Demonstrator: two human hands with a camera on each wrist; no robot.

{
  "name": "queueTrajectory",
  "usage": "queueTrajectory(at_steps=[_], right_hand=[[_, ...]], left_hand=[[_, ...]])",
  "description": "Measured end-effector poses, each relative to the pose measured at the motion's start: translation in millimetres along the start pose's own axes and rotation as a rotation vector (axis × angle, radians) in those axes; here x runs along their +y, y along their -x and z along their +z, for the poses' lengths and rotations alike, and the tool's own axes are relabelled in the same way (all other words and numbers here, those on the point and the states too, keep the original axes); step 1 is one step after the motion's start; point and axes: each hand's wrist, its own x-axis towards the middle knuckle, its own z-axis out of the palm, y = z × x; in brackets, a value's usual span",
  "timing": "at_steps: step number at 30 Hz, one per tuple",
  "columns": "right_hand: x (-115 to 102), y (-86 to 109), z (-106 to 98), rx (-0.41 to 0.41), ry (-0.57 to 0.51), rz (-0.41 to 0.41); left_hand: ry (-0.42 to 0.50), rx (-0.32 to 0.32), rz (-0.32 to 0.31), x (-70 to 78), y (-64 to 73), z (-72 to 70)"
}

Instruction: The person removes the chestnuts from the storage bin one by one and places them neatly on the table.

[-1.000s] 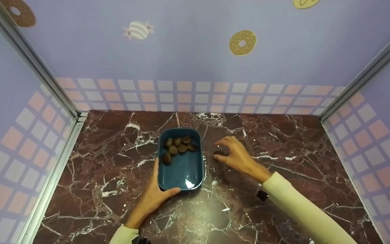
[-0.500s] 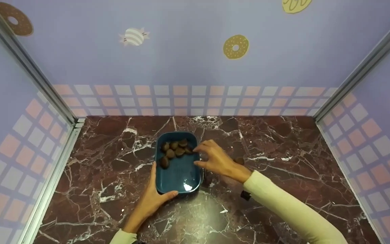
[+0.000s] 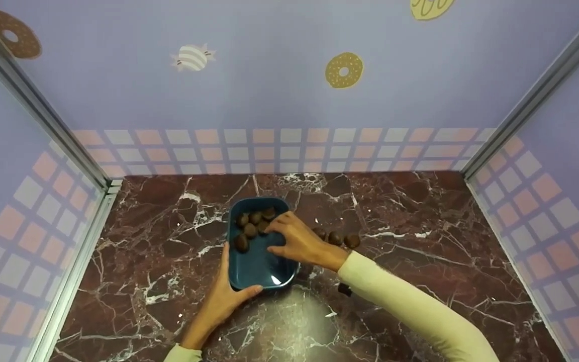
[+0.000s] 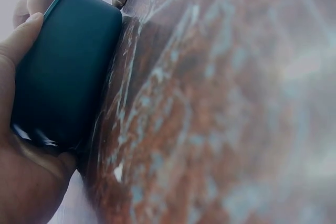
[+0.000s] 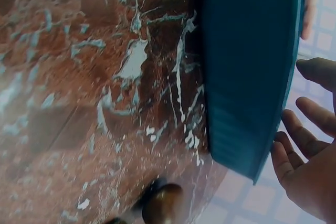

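A deep teal rectangular dish (image 3: 254, 274) stands on the marble top, with several brown chestnuts (image 3: 242, 243) grouped at its far left part. My left hand (image 3: 224, 291) grips the dish's near left corner, fingers along the left side and thumb at the near edge. Over the dish's right side reaches my right hand (image 3: 297, 239). Its fingertips are right at the chestnuts, thumb held apart from the fingers; part of the group is hidden beneath it. The right wrist view shows these fingers (image 5: 302, 135) spread around the rim. Beside the dish, near the right wrist, lie more chestnuts (image 3: 352, 241).
Dark red marble with white veins (image 3: 420, 291) makes up the work surface. Purple walls with a checked border (image 3: 289, 143) enclose it at the back and sides, joined by metal corner rails (image 3: 525, 100).
My right hand has gone left from a chestnut on the marble to inside the dish, uncovering chestnuts on the table. My left hand keeps its grip. The head view has shifted slightly.
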Motion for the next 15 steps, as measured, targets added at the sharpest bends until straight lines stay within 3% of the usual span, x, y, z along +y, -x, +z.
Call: queueTrajectory(at_steps=[15], right_hand=[[-10.6, -32.8, 31.0, -0.068, 0.017, -0.016]], left_hand=[[-0.006, 0.004, 0.019, 0.0, 0.5, 1.0]])
